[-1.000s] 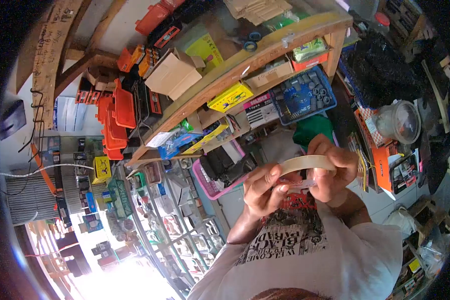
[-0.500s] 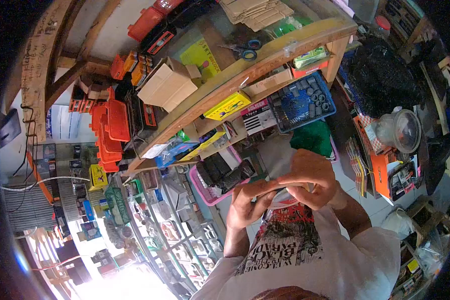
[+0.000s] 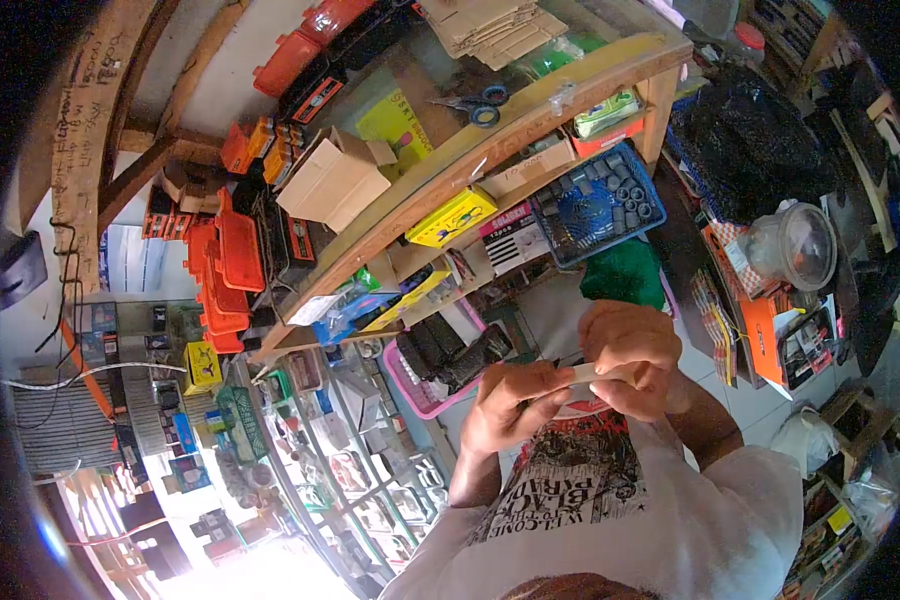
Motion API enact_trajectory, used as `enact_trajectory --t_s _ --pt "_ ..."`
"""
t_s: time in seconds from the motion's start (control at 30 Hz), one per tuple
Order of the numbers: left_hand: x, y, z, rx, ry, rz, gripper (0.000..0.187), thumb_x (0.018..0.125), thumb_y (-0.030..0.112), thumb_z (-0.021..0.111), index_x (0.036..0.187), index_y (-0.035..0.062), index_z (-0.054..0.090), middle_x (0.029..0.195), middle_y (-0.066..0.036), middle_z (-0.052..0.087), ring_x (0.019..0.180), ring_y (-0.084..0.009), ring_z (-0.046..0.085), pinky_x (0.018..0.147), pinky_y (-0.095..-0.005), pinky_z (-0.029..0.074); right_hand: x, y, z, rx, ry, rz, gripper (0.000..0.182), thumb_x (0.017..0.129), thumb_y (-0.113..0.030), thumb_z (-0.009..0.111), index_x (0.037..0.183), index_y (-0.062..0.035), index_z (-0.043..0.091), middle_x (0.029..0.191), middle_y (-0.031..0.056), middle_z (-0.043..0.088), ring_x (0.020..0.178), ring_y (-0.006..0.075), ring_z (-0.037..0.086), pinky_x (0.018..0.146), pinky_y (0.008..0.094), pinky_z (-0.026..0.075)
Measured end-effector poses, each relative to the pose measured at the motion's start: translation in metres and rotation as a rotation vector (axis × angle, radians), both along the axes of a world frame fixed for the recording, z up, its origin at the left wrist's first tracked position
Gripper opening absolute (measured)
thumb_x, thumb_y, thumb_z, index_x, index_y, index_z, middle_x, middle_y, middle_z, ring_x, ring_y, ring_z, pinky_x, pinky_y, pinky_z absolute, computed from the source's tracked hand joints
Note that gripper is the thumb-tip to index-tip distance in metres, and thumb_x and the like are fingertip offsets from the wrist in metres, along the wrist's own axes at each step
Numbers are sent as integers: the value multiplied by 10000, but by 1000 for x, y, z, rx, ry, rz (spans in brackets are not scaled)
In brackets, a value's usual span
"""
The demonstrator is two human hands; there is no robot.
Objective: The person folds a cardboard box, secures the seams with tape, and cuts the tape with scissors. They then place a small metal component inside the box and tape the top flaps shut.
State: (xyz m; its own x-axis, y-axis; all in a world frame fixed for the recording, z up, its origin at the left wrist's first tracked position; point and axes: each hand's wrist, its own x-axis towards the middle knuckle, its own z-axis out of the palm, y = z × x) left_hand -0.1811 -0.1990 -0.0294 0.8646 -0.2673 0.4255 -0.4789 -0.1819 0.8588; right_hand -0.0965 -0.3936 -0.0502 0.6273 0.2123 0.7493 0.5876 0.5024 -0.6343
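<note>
Over the chest of a white printed shirt [image 3: 570, 470], both hands are raised close together. A short, pale, narrow strip [image 3: 583, 373] spans the gap between them. My left hand [image 3: 515, 400] pinches one end between thumb and fingers. My right hand [image 3: 630, 355] is closed around the other end, with its fingers curled and covering that part. What the strip belongs to is hidden in the grip. Just beyond the right hand lies a green cloth [image 3: 625, 272].
Ahead stands a wooden, glass-topped counter [image 3: 530, 105] with scissors [image 3: 485, 105], an open cardboard box [image 3: 335, 180] and flattened cardboard [image 3: 490, 30]. Its shelf holds a blue basket [image 3: 590, 250] of grey fittings. A pink basket [image 3: 410, 395] sits below; a clear tub [image 3: 805, 245] is to the right.
My hands have drawn slightly apart, so the pale strip between them shows more plainly. The view has shifted a little.
</note>
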Motion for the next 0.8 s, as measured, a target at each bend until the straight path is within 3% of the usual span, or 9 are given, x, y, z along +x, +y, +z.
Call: enact_trajectory --t_s 0.13,0.23,0.53,0.8 --pt "1 -2 5 36 -76 -16 303 848 -35 755 1109 23 611 1005 -160 744 755 -309 737 602 -383 578 1 0 -5 42 12 148 236 764 -51 689 985 -49 606 659 83 620 557 245 607 623 452 545" --pt "-2 -5 9 45 -87 -6 294 850 -34 752 1103 21 614 1004 -165 745 750 -311 737 600 -386 578 -9 4 -9 117 133 135 185 706 -69 640 891 -73 635 687 57 596 610 300 621 631 446 556" --pt "-12 -12 5 7 -76 27 332 845 -8 766 1152 23 644 960 -173 741 735 -322 729 605 -377 575 -11 -3 -10 31 64 219 183 779 -108 649 956 -91 607 751 68 600 648 293 638 664 462 578" --pt "-12 -12 10 37 -43 22 297 859 8 754 1141 11 660 884 -169 718 695 -312 714 572 -380 539 -22 3 -9 102 196 313 147 828 -130 643 952 -104 569 779 81 628 689 299 670 704 479 585"
